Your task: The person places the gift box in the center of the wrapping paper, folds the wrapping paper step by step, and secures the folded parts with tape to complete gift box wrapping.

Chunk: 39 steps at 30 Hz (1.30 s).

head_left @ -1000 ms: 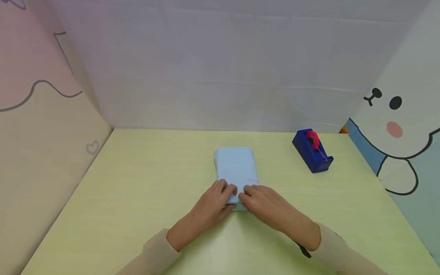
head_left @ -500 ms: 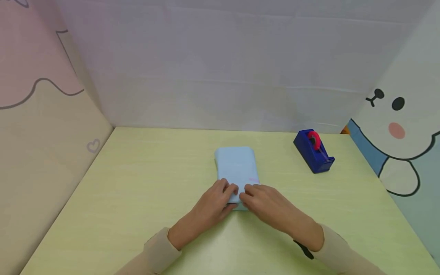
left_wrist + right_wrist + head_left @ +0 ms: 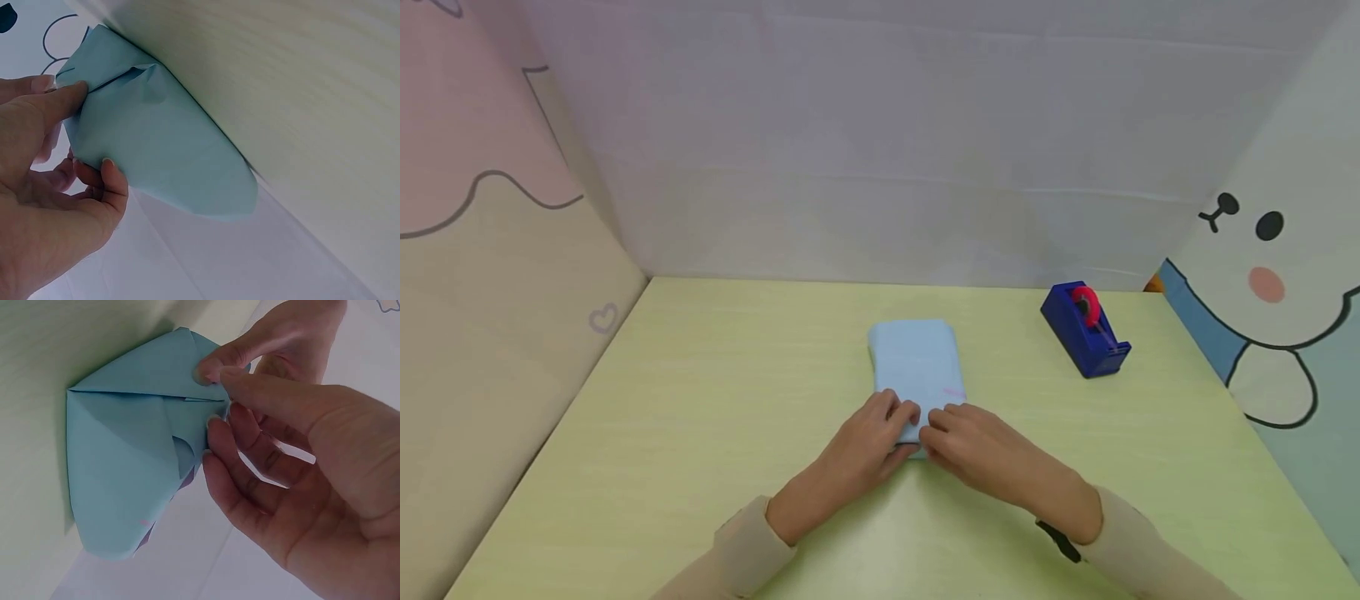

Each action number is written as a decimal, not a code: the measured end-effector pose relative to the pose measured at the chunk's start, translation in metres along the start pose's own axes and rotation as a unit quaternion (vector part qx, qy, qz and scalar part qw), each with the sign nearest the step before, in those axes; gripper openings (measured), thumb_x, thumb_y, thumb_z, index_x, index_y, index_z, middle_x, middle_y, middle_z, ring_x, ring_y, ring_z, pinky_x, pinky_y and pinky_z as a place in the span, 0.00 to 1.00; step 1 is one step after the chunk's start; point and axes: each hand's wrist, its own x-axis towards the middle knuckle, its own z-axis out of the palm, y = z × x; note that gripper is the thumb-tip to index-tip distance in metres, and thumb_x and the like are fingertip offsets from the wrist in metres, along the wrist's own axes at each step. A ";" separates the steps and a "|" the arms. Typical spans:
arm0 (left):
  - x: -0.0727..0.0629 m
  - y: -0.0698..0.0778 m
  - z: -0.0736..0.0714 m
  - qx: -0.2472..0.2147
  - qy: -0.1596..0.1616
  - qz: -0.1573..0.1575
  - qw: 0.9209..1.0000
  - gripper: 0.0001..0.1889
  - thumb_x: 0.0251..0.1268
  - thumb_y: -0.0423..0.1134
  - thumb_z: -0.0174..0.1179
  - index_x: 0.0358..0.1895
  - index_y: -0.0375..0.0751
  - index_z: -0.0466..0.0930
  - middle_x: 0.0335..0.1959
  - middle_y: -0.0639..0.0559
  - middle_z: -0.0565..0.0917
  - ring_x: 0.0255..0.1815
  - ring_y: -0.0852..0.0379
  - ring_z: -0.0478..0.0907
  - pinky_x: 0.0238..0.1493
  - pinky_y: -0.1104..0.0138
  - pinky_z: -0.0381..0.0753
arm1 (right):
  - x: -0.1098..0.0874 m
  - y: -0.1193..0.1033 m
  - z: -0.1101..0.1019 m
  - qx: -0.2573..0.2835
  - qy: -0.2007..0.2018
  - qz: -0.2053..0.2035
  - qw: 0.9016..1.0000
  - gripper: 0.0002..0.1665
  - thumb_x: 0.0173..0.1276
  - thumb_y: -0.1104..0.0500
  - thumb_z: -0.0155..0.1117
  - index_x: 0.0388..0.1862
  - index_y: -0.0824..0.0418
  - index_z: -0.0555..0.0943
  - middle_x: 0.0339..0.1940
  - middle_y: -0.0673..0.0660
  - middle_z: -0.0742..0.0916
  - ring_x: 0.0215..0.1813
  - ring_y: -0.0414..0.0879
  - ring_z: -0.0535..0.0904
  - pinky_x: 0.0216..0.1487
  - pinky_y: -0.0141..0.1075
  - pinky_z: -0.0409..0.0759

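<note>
- Pale yellow-green tabletop (image 3: 722,375) fills the near half of the scene, with a plain greyish sheet (image 3: 880,158) rising along its far edge.
- On the left stands a pink and cream wall (image 3: 497,350) with a small heart outline; on the right, a wall (image 3: 1315,275) bears a cartoon animal's face.
- Near the middle of the tabletop lies a light blue paper package (image 3: 916,358), its long sides running from near to far, with a small pinkish mark on top toward the right.
- At the package's near end, the right wrist view shows a pointed flap (image 3: 140,369) folded over the paper, and a small rounded gap beside the folds.
- The left hand (image 3: 867,437) is at the near left corner, fingers curled on the top and thumb against the end, pinching the edge.
- The right hand (image 3: 973,442) is just beside it at the near right, fingers bent over the edge and thumb near the other thumb, pinching the paper.
- Beige sleeves (image 3: 748,537) cover both forearms; a dark strap (image 3: 1060,542) shows under the right wrist.
- Far right, well apart from the hands, sits a blue tape dispenser (image 3: 1075,337) with a red roll.
</note>
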 end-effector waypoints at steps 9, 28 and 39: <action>-0.001 -0.002 0.002 0.010 -0.004 0.004 1.000 0.21 0.57 0.38 0.78 0.47 0.39 0.77 0.35 0.50 0.71 0.33 0.56 0.68 0.35 0.70 0.73 | 0.005 -0.002 0.004 -0.045 -0.002 0.013 0.999 0.15 0.59 0.62 0.80 0.33 0.61 0.78 0.26 0.51 0.76 0.22 0.41 0.67 0.26 0.29 0.68; 0.001 -0.001 -0.001 0.024 -0.019 0.007 0.999 0.23 0.57 0.38 0.78 0.50 0.38 0.76 0.36 0.49 0.71 0.35 0.56 0.69 0.35 0.70 0.75 | 0.005 0.004 0.004 -0.001 0.018 0.080 0.997 0.15 0.58 0.59 0.82 0.35 0.58 0.80 0.39 0.54 0.80 0.22 0.40 0.73 0.19 0.26 0.68; 0.000 -0.004 -0.001 0.011 -0.026 0.021 0.999 0.23 0.53 0.37 0.79 0.47 0.38 0.75 0.35 0.50 0.69 0.35 0.56 0.69 0.36 0.72 0.74 | -0.002 0.033 0.002 0.221 -0.026 0.055 0.973 0.09 0.67 0.67 0.72 0.37 0.58 0.80 0.40 0.50 0.81 0.35 0.37 0.77 0.36 0.28 0.78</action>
